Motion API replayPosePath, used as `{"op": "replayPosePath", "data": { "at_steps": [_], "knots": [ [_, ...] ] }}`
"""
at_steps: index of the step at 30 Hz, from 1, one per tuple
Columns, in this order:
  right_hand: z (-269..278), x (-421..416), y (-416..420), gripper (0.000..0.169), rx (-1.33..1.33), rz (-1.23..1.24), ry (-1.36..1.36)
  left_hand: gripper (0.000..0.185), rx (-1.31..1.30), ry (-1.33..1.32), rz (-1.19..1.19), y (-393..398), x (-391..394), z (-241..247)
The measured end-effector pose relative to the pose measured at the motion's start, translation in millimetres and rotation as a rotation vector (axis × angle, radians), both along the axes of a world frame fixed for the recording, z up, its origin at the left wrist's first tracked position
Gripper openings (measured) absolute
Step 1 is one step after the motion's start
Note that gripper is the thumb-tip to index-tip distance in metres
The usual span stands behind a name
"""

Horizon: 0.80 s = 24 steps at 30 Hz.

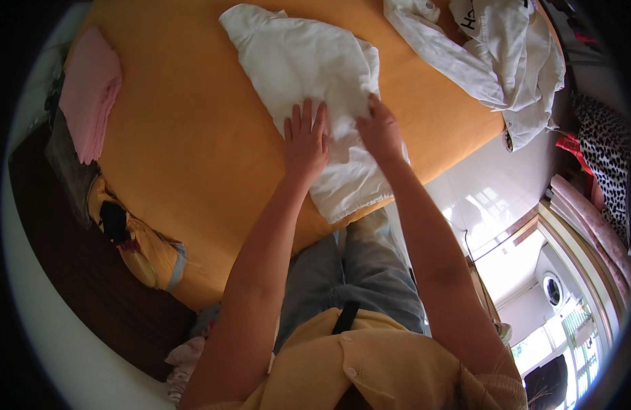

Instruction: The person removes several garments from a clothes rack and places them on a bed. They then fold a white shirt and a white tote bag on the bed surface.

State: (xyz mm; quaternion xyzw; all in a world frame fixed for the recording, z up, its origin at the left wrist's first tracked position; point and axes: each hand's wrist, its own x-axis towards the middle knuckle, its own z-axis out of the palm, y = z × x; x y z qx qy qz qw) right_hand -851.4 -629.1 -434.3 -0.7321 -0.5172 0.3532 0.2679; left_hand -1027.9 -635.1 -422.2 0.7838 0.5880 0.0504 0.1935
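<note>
A white cloth garment, partly folded, lies on the orange bed sheet before me. Its near end reaches the edge of the bed. My left hand rests flat on the garment, near its left edge, with the fingers apart. At the garment's right edge is my right hand, its fingers bent against the fabric; whether they pinch the cloth is hidden.
A folded pink cloth stack lies at the bed's left edge. Rumpled white clothing with black lettering hangs over the far right side. A dark wooden headboard or panel runs along the left. Glossy floor tiles show at right.
</note>
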Motion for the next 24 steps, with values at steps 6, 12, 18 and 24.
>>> {"op": "replayPosePath", "data": {
  "at_steps": [6,12,18,24],
  "knots": [
    [44.3,-56.1,-20.4,0.057,0.111,0.44,-0.242,0.046,-0.029,0.11,-0.182,-5.5,-19.5,-49.9],
    [34.9,-53.9,-17.4,0.056,0.004,0.521,-0.214,0.055,-0.241,0.161,-0.262,-3.3,-21.6,-54.2],
    [27.4,-43.1,2.6,0.04,0.373,0.441,-0.086,0.065,-0.245,0.159,-0.167,0.0,-11.5,-49.6],
    [-13.5,-30.9,32.0,0.062,0.155,0.124,-0.226,0.074,-0.216,0.222,-0.102,-3.1,-4.3,-57.2]
  ]
}}
